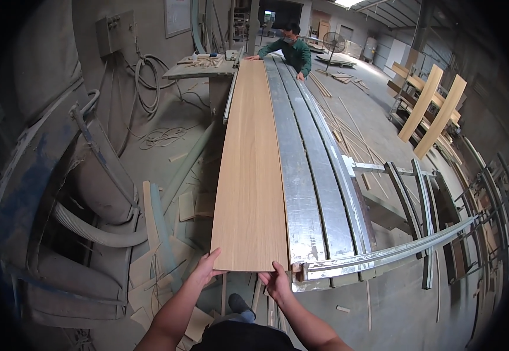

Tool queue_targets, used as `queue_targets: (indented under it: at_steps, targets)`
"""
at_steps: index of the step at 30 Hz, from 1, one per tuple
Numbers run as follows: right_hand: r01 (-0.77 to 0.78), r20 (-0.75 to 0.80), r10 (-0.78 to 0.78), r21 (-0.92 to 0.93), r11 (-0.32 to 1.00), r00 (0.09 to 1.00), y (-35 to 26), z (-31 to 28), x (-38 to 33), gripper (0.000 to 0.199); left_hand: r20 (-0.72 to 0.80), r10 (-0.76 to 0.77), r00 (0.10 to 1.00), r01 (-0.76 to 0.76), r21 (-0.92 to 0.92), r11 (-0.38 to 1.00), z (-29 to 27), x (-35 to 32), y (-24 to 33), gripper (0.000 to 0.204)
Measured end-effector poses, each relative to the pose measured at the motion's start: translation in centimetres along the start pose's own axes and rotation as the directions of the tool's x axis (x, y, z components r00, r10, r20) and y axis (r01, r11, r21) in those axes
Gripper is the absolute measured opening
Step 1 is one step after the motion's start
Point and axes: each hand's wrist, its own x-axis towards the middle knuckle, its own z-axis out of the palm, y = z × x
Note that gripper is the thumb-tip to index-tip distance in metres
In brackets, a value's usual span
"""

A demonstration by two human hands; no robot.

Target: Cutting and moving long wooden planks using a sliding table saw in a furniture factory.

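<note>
A long wood-grain panel (248,169) stretches away from me along the left side of a metal saw table (310,193). My left hand (206,267) grips its near left corner, thumb on the side edge and fingers underneath. Near the right corner, my right hand (277,282) holds the same end, thumb on top and fingers below. At the far end a co-worker (291,50) in a green top leans over the table, one hand at the panel's far edge and the other on the table's right side.
A metal fence bar (392,248) crosses the table's near right end. Left stands a dusty machine with a grey hose (90,228). Offcuts (187,207) and strips (354,137) litter the floor. More boards (440,111) lean on a rack at right.
</note>
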Motion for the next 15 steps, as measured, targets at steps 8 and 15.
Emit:
queue_targets:
  at_steps: [8, 15]
  targets:
    - [-0.011, -0.050, 0.011, 0.001, 1.000, 0.999, 1.1, -0.6, -1.3, 0.041, -0.003, -0.013, 1.000, 0.013, -0.021, 1.000, -0.9, -1.3, -1.0, 0.056]
    - [0.000, -0.070, 0.007, 0.108, 0.994, 0.998, 4.3, -2.4, -6.7, 0.049, -0.033, -0.039, 0.999, 0.038, -0.029, 0.999, -2.4, -5.9, -5.2, 0.054]
